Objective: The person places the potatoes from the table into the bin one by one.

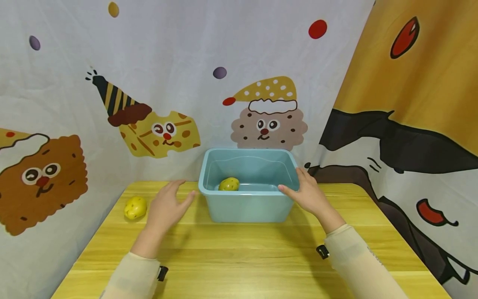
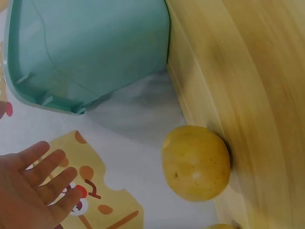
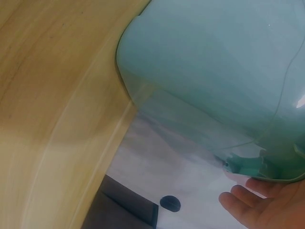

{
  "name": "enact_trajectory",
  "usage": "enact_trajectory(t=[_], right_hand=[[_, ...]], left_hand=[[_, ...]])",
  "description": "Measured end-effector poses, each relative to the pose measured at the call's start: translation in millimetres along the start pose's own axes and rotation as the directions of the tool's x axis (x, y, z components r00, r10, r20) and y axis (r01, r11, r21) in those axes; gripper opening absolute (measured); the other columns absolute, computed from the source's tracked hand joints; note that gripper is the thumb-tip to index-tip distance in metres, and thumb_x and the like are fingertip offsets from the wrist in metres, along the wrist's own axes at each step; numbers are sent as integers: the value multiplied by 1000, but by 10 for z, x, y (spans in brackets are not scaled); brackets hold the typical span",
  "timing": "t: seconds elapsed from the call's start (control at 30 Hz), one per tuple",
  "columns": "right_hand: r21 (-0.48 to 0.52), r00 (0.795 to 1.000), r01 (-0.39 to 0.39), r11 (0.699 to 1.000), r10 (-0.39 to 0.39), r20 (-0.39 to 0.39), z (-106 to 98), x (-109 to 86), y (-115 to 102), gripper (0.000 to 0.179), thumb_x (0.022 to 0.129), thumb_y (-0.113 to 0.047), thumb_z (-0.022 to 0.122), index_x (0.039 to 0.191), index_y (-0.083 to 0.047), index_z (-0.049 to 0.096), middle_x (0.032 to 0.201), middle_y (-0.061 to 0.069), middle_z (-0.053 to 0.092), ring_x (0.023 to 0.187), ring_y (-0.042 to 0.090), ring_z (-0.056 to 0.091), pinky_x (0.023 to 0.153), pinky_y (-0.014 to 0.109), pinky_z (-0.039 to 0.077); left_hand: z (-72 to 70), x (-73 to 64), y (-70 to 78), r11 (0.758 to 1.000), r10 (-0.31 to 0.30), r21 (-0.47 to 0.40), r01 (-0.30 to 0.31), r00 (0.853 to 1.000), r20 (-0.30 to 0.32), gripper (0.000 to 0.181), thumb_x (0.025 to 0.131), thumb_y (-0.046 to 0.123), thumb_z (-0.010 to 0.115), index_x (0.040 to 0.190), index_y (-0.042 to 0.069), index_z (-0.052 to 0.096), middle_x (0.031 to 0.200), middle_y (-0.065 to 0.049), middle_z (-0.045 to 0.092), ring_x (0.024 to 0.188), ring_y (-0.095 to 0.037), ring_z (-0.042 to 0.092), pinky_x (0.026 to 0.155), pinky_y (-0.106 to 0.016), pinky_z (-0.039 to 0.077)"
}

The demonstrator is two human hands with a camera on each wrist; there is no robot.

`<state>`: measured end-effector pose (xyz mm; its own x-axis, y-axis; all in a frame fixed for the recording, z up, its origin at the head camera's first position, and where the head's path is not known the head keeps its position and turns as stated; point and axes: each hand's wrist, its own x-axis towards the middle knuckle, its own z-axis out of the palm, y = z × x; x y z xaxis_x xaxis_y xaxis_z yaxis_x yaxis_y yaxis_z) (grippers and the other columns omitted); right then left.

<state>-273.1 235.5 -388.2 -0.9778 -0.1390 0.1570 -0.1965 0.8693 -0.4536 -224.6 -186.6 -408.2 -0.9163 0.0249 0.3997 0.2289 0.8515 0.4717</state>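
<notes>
A light-blue plastic bin (image 1: 248, 207) stands on the table with a yellow potato (image 1: 229, 184) inside at its left. My right hand (image 1: 308, 193) holds the bin's right front corner, thumb over the rim and fingers along the outer right side. Left of the bin, my left hand (image 1: 168, 207) holds nothing, its fingers spread and thumb apart. Another yellow potato (image 1: 135, 207) lies on the table just left of that hand. The left wrist view shows a large potato (image 2: 195, 163) on the table between hand and bin, hidden in the head view, and a sliver of one below it.
The wooden table (image 1: 239, 253) ends at the back against a white cloth (image 1: 168, 50) printed with cartoon food. On the right hangs a yellow, black and white printed cloth (image 1: 418, 95). The bin stands close to the back cloth.
</notes>
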Motion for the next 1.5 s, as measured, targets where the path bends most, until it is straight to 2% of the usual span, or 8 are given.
enact_trajectory(t=[0.33,0.57,0.87,1.2,1.5], right_hand=[[4,1000,3,1000,-3,-2,-9,-4,-19,112,88,-76,51,159,1,10,164,26,11,146,52,15,105,75,25],[3,1000,-1,1000,1,2,-6,-8,-16,112,88,-76,50,159,1,11,164,26,10,146,52,15,105,75,25],[4,1000,-6,1000,6,6,-13,-7,-18,113,88,-76,50,159,2,9,164,26,10,146,52,15,106,75,24],[3,1000,-1,1000,1,0,-9,-6,-4,112,89,-76,50,159,2,10,164,26,10,146,52,15,106,75,24],[6,1000,0,1000,0,3,-2,-3,-5,113,89,-76,50,159,2,10,164,26,10,146,52,15,107,74,23]], left_hand=[[-24,-42,-124,997,-80,20,79,995,57,66,99,51,54,140,0,54,141,-24,54,128,-46,50,103,-61,40],[-35,-53,-213,993,-114,21,112,990,81,65,98,47,57,139,-3,53,140,-27,54,125,-48,52,101,-60,42],[-37,-56,-356,985,-172,52,167,977,128,68,97,48,56,142,-4,50,142,-28,51,124,-50,51,97,-62,44],[4,-60,-460,982,-189,60,182,969,159,67,96,45,59,140,-5,51,140,-29,53,124,-49,51,97,-62,44],[37,-99,-563,973,-227,86,212,938,261,65,96,41,61,140,-6,51,138,-31,52,122,-51,51,91,-63,46]])
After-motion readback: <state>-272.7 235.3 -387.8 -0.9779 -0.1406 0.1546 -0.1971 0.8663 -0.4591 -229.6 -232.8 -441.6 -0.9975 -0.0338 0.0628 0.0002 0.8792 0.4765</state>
